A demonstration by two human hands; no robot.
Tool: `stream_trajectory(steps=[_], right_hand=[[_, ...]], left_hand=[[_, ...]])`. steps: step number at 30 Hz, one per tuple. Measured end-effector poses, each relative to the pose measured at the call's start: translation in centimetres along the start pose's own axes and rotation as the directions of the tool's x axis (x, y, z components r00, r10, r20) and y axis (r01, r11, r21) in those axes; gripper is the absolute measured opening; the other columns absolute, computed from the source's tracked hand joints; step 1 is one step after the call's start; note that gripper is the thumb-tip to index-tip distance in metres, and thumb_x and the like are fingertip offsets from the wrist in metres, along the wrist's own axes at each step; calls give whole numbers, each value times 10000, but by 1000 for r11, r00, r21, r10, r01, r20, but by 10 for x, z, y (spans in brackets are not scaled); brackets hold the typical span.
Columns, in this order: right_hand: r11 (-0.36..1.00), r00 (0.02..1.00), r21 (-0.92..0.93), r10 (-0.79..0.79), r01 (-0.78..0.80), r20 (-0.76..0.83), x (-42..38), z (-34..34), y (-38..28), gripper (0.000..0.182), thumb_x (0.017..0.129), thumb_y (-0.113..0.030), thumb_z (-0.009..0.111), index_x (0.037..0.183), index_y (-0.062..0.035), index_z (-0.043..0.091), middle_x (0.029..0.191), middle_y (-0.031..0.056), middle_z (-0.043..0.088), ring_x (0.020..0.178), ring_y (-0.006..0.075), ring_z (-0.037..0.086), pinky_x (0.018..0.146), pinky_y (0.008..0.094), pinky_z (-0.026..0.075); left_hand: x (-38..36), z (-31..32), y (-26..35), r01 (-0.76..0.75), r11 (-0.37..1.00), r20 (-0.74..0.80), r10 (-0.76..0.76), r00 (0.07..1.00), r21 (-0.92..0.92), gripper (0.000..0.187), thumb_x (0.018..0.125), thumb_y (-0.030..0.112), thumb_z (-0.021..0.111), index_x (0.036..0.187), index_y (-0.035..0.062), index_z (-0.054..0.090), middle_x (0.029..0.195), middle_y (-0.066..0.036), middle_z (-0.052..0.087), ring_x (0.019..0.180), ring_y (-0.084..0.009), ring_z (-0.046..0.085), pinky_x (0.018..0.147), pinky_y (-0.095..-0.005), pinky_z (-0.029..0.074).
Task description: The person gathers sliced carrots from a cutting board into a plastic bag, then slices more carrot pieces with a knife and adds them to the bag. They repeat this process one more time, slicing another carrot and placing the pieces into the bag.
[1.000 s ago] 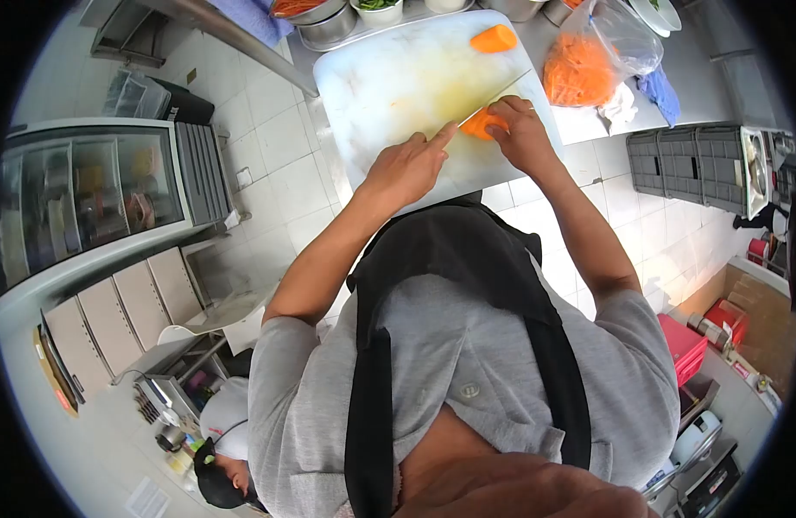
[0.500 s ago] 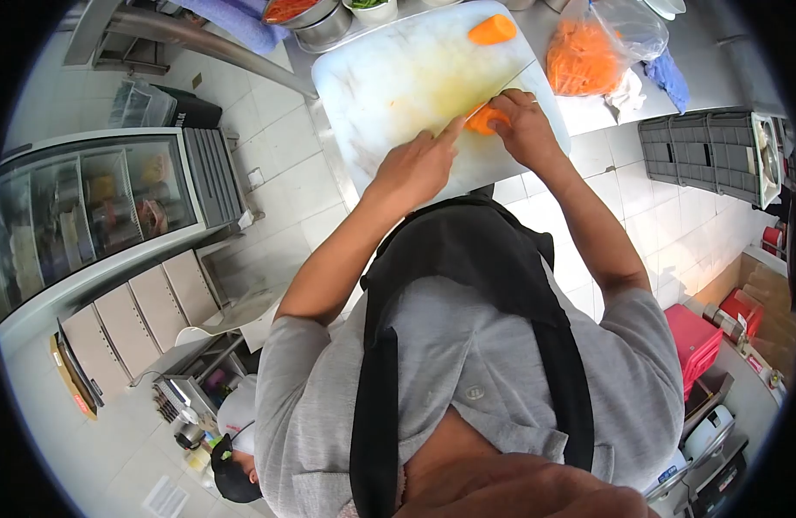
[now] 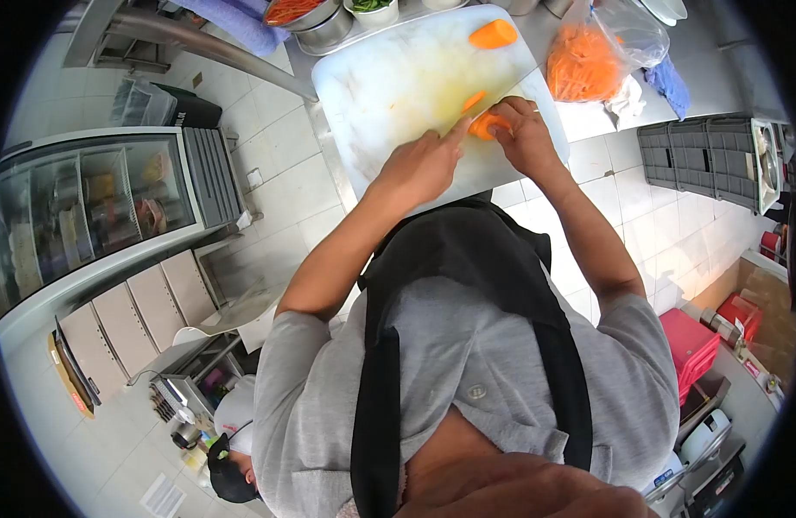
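On a pale cutting board (image 3: 372, 95) lies a peeled carrot piece (image 3: 487, 127), pinned under the curled fingers of my right hand (image 3: 529, 142). My left hand (image 3: 419, 170) is closed on a knife (image 3: 482, 112), its index finger stretched along the blade. The handle is hidden inside the hand, and the thin blade shows only faintly against the board. Beside the blade, on its far side, is a carrot slice (image 3: 474, 100). Another chunk of carrot (image 3: 493, 34) rests at the board's far right corner, apart from both hands.
Behind the board stand a metal bowl of shredded carrot (image 3: 296, 13) and a container of chopped greens (image 3: 372, 10). A plastic bag of shredded carrot (image 3: 582, 65) and a blue cloth (image 3: 668, 84) lie at right. A co-worker (image 3: 234, 462) is at lower left.
A carrot slice now shows on the far side of the blade. Both hands have shifted only slightly and keep their hold on the knife and the carrot.
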State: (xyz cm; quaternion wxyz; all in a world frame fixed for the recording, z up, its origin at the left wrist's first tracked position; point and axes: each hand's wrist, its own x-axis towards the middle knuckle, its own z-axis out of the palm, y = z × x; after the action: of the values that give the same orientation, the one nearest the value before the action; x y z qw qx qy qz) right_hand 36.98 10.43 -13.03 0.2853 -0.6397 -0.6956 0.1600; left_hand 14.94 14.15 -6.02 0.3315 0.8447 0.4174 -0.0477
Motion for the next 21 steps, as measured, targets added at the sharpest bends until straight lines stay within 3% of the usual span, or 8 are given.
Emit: stream_trajectory(steps=[4, 6, 7, 9, 13, 15, 16, 21], right_hand=[[1000, 1000, 16, -21, 21, -7, 1, 1, -2, 293, 819, -60, 725, 1103, -62, 653, 1182, 106, 626, 1121, 352, 556, 956, 427, 471], [1000, 1000, 20, -20, 20, -11, -2, 5, 2, 298, 816, -57, 726, 1105, -63, 653, 1180, 105, 627, 1115, 349, 558, 954, 425, 471], [1000, 1000, 19, -15, 15, -26, -1, 6, 4, 304, 814, -53, 728, 1108, -64, 653, 1178, 105, 628, 1108, 347, 560, 952, 423, 472], [1000, 1000, 13, -11, 11, -26, -3, 6, 4, 303, 811, -52, 729, 1104, -64, 653, 1176, 105, 629, 1107, 347, 561, 950, 423, 472], [1000, 999, 16, -5, 6, -45, -2, 8, 4, 301, 810, -61, 737, 1099, -63, 651, 1173, 113, 626, 1111, 351, 561, 947, 426, 471], [1000, 998, 27, 1, 0, -55, -5, 12, 8, 298, 812, -69, 741, 1097, -63, 653, 1171, 114, 626, 1111, 347, 562, 945, 423, 472], [999, 997, 33, 12, -9, -76, -6, 12, 11, 296, 815, -76, 744, 1096, -64, 654, 1168, 116, 625, 1111, 343, 563, 943, 420, 474], [997, 993, 66, 34, -27, -117, -6, 13, 15, 322, 797, -101, 756, 1099, -60, 651, 1155, 131, 619, 1086, 360, 565, 932, 434, 480]], left_hand=[[-9, 5, 1, 94, 996, 77, -94, 993, 7, 552, 1016, 206, 473, 1544, 163, 319, 1082, -270, 630, 1028, -444, 619, 909, -492, 486], [20, 27, -15, -160, 980, -174, 139, 975, -116, 547, 1013, 212, 484, 1527, 99, 337, 1050, -254, 631, 933, -439, 646, 848, -503, 510], [18, 23, -13, -165, 980, -180, 142, 973, -115, 547, 1013, 212, 484, 1527, 99, 337, 1050, -254, 631, 933, -439, 646, 848, -503, 510], [2, 8, -2, -54, 998, -55, 53, 997, -13, 550, 1010, 208, 494, 1526, 99, 339, 1040, -260, 632, 941, -436, 644, 852, -505, 505], [-7, 14, 0, 60, 998, 27, -60, 998, -9, 556, 1012, 216, 493, 1535, 131, 325, 1043, -283, 631, 984, -444, 627, 876, -500, 486], [24, 37, -15, -135, 975, -199, 98, 975, -177, 553, 1011, 215, 498, 1533, 141, 331, 1027, -276, 633, 980, -441, 627, 866, -501, 485], [27, 34, -16, -141, 974, -204, 104, 973, -176, 553, 1011, 215, 498, 1533, 141, 331, 1027, -276, 633, 980, -441, 627, 866, -501, 485], [18, 17, -6, -39, 995, -28, 37, 999, -92, 559, 1016, 208, 492, 1540, 152, 306, 1019, -272, 629, 946, -442, 628, 858, -497, 487]])
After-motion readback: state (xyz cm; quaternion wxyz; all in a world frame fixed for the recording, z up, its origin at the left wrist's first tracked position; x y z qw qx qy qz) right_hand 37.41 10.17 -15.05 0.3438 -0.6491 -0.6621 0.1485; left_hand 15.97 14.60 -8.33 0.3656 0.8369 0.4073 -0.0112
